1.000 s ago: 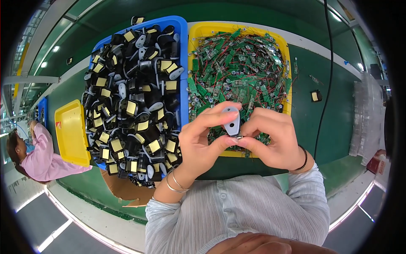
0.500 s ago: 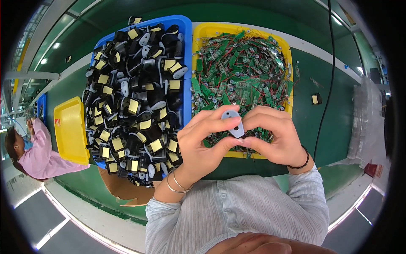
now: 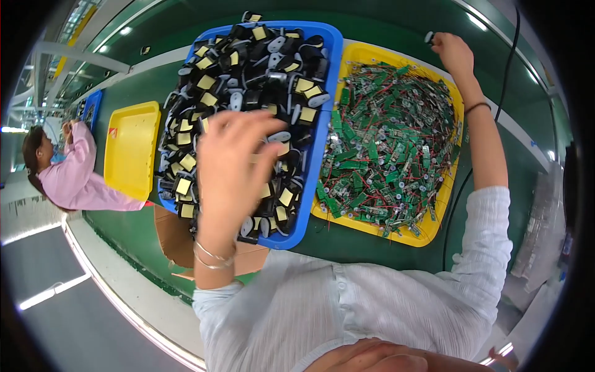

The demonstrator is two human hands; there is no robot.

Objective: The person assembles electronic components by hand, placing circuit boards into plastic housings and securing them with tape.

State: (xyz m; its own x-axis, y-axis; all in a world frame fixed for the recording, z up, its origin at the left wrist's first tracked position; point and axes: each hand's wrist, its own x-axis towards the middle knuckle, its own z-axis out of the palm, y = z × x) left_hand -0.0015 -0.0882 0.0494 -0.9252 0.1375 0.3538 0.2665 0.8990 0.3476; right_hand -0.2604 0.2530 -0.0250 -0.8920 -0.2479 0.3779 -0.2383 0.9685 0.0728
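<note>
My left hand [image 3: 232, 164], smeared a little by motion, is over the blue tray [image 3: 313, 167] with its fingers apart and nothing seen in them. Black plastic housings with grey oval ends and pale yellow pads [image 3: 206, 82] fill that tray in a heap. At the far right, beyond the yellow tray [image 3: 427, 235], my right hand [image 3: 453, 53] pinches a small grey-ended plastic housing [image 3: 429, 38]; my fingers hide most of it. Green circuit boards with red wires [image 3: 390, 149] lie piled in the yellow tray.
Another yellow tray [image 3: 133, 146] stands at the left, near a person in pink [image 3: 71, 164]. An open cardboard box [image 3: 173, 235] sits below the blue tray's near edge. A black cable [image 3: 505, 80] runs down the right side of the green bench.
Both hands were together on the grey-ended housing in front of me. My left hand has let go and moved left over the blue tray; my right has carried the housing far right.
</note>
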